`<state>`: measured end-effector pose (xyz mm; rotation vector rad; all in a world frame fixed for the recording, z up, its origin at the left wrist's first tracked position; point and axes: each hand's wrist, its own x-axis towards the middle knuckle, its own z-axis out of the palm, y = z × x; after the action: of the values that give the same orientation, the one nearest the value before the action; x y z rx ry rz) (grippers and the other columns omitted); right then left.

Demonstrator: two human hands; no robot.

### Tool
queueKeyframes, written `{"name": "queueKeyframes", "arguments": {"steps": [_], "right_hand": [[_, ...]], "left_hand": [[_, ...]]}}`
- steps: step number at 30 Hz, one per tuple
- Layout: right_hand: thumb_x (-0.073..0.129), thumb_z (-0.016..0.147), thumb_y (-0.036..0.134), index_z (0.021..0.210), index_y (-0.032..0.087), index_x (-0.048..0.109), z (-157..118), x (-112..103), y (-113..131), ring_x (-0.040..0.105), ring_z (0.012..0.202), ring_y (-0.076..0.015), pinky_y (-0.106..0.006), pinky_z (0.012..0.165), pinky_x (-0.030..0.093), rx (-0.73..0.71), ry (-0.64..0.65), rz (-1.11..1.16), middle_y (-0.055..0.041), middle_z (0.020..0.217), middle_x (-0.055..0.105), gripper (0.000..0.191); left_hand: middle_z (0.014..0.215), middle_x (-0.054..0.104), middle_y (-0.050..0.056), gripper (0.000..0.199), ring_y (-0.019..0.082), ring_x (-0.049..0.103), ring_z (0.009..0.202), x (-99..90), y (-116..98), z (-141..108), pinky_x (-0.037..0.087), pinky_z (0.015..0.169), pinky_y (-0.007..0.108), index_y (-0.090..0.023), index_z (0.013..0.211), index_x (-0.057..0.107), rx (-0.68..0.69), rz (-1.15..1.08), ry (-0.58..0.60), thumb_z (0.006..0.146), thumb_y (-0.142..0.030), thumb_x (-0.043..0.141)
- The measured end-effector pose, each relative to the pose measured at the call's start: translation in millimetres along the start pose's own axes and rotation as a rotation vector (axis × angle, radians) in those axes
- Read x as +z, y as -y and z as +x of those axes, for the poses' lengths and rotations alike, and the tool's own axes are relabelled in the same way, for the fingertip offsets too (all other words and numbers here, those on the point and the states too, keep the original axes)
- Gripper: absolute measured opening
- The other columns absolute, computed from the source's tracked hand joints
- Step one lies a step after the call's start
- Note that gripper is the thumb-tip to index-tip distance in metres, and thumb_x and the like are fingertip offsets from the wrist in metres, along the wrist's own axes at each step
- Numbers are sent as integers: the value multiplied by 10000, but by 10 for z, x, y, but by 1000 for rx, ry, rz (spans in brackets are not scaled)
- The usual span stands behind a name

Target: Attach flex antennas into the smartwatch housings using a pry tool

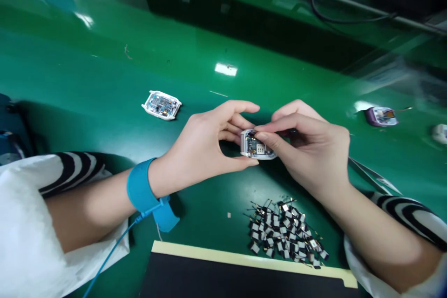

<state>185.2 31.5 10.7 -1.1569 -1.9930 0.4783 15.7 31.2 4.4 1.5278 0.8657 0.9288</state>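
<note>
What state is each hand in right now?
Left hand: holding the white casing.
Right hand: closed at the white casing; whether it pinches anything small cannot be told.

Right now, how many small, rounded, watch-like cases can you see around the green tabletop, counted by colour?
White: 2, the held white case at the left hand and right hand, and the open white case
Purple: 1, the purple case
Pale: 1, the blurred, cut-off case
Total: 4, if the blurred one counts

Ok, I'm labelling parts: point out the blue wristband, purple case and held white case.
Blue wristband (140,184), head view: band's middle.
Purple case (380,117), head view: open face.
Held white case (257,148), head view: exposed circuitry.
</note>
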Motion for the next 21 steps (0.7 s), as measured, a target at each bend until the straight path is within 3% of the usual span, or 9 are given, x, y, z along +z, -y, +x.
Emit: {"name": "queueKeyframes", "arguments": {"steps": [10, 14, 21], "right_hand": [[554, 782, 155, 718, 169, 558, -43, -50, -84, 456, 630, -112, -281, 554, 394, -353, 135, -300, -45, 751, 553, 66], [506, 804, 156, 845, 144, 571, -104, -60, -122, 476, 716, -134, -293, 617, 428, -354, 233, -301, -85, 867, 553, 77], [524, 785, 129, 972, 184, 569, -160, -59, -112, 503, 722, -127, -278, 621, 431, -333, 136, -287, -62, 904, 580, 201]], "left_hand": [[872, 610, -6, 555, 96, 621, 784, -10, 26, -1, 539, 751, 179, -154, 1066, 450, -56, 88, 68, 577, -70, 700], [862, 607, 9, 563, 105, 619, 797, -11, 53, 10, 539, 744, 189, -135, 1069, 447, -90, 84, 79, 572, -84, 708], [870, 608, 31, 582, 129, 621, 805, -13, 57, 29, 543, 750, 241, -123, 1077, 435, -115, 84, 73, 567, -102, 714]]}}
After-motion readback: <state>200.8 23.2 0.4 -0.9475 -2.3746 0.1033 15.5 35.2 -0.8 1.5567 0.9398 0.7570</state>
